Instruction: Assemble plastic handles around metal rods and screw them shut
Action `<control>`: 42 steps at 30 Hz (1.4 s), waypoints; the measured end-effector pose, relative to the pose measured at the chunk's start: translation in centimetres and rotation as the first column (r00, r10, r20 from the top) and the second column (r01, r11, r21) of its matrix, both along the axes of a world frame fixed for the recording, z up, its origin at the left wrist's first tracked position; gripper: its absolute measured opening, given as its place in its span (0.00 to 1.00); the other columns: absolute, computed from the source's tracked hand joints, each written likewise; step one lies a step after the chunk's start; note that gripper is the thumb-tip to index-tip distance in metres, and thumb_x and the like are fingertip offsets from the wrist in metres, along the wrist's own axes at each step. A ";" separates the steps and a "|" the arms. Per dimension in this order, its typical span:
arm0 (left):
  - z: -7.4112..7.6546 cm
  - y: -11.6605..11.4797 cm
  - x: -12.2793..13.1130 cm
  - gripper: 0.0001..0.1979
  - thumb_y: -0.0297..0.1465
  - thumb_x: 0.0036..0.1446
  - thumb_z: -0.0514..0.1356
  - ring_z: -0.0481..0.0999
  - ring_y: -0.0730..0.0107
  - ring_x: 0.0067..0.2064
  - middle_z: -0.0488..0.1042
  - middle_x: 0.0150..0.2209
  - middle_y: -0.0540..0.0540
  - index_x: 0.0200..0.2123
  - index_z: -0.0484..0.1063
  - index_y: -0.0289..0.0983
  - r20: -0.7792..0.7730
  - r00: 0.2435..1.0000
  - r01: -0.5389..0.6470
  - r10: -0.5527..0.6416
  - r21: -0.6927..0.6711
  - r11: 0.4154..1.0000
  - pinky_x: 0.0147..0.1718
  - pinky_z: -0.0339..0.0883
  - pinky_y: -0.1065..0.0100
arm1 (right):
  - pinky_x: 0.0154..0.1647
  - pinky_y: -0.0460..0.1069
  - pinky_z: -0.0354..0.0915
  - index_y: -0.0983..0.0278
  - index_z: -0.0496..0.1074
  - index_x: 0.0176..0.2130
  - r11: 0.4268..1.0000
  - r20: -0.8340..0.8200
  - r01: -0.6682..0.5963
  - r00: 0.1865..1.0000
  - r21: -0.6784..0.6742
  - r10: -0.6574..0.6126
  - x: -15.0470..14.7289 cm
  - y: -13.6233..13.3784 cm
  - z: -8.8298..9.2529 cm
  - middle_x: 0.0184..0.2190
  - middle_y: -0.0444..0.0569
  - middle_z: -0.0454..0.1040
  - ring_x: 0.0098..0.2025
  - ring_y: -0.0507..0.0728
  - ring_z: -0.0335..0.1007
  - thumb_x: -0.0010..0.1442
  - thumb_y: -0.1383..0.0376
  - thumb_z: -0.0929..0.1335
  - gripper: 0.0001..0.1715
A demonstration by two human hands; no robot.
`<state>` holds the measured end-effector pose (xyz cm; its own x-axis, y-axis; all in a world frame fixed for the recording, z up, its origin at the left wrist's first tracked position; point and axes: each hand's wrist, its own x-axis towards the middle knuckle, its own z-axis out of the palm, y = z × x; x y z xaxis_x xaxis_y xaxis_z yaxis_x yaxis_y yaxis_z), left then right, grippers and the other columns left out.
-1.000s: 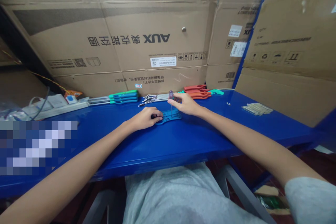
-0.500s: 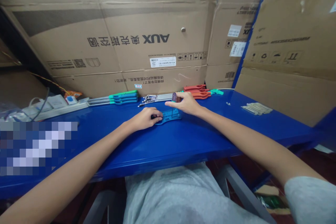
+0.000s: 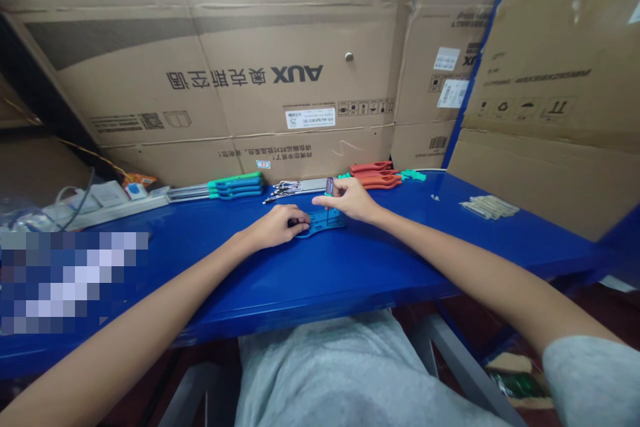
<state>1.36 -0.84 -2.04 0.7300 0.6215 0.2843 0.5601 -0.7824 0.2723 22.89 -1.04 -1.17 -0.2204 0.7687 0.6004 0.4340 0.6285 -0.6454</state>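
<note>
Screwdriver [image 3: 329, 185] back upright, pinched in right hand [image 3: 350, 199] over teal plastic part [image 3: 325, 220]; left hand [image 3: 275, 227] curled on part; I see red-handled tools [image 3: 375, 177] behind.

Teal plastic piece [image 3: 325, 221] and purple-handled screwdriver [image 3: 329, 185] against a glossy royal-blue workbench [image 3: 400, 260]; orange-red tool handles [image 3: 375, 175] and green tool handles [image 3: 235, 181] in rows behind; brown cardboard [image 3: 240, 80] printed in black above.

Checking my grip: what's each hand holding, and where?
The right hand pinches a screwdriver low on its purple handle; the left hand holds the left end of a teal plastic piece.
</note>
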 end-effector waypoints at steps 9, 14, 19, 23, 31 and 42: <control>-0.1 0.2 0.0 0.12 0.35 0.60 0.55 0.74 0.69 0.34 0.75 0.35 0.45 0.38 0.77 0.37 0.003 1.000 0.011 -0.011 0.008 1.000 0.37 0.66 0.69 | 0.24 0.45 0.49 0.63 0.56 0.18 0.998 0.093 -0.032 0.995 0.045 0.028 0.0 0.0 -0.2 0.16 0.38 0.57 0.22 0.47 0.51 0.52 0.52 0.70 0.26; -0.2 0.2 -0.1 0.12 0.35 0.60 0.55 0.74 0.69 0.34 0.75 0.35 0.46 0.37 0.77 0.37 0.003 1.000 0.017 -0.017 0.010 1.000 0.37 0.66 0.69 | 0.25 0.45 0.51 0.64 0.58 0.19 0.997 0.092 -0.008 0.996 0.075 0.001 0.1 -0.3 0.1 0.17 0.39 0.59 0.23 0.48 0.54 0.53 0.53 0.69 0.24; 0.0 0.1 0.0 0.12 0.35 0.60 0.55 0.74 0.69 0.34 0.74 0.35 0.46 0.38 0.77 0.38 -0.005 1.000 0.003 -0.003 0.010 1.000 0.37 0.66 0.69 | 0.26 0.46 0.57 0.65 0.64 0.21 0.998 0.058 0.021 0.998 0.062 -0.025 0.4 -0.5 0.7 0.19 0.42 0.66 0.23 0.49 0.60 0.53 0.54 0.69 0.20; 0.0 0.1 0.0 0.13 0.36 0.60 0.55 0.73 0.68 0.35 0.74 0.35 0.45 0.38 0.77 0.37 -0.006 1.000 0.001 -0.001 0.012 1.000 0.37 0.66 0.69 | 0.28 0.48 0.62 0.65 0.68 0.27 0.999 -0.031 -0.036 0.999 0.001 0.036 0.5 -0.3 0.9 0.22 0.45 0.71 0.25 0.51 0.66 0.54 0.55 0.69 0.16; 0.1 0.0 0.1 0.13 0.37 0.59 0.54 0.73 0.68 0.34 0.75 0.35 0.45 0.37 0.77 0.37 -0.006 1.000 -0.009 0.009 0.005 1.000 0.37 0.66 0.69 | 0.32 0.49 0.70 0.62 0.62 0.50 0.966 -0.184 -0.243 0.957 -0.087 0.224 0.6 0.6 0.5 0.25 0.42 0.73 0.28 0.53 0.73 0.57 0.65 0.67 0.20; 0.0 0.0 0.0 0.13 0.37 0.60 0.55 0.73 0.68 0.34 0.75 0.35 0.45 0.37 0.76 0.38 -0.006 1.000 -0.006 0.006 0.006 1.000 0.37 0.66 0.68 | 0.30 0.48 0.72 0.59 0.56 0.60 0.979 -0.071 -0.201 0.978 -0.037 0.198 0.8 -0.2 0.4 0.36 0.48 0.72 0.29 0.52 0.74 0.58 0.66 0.66 0.32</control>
<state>1.39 -0.82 -2.01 0.7282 0.6238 0.2838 0.5660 -0.7810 0.2640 23.72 -1.19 -0.75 -0.3328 0.7388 0.5860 0.2578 0.6690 -0.6971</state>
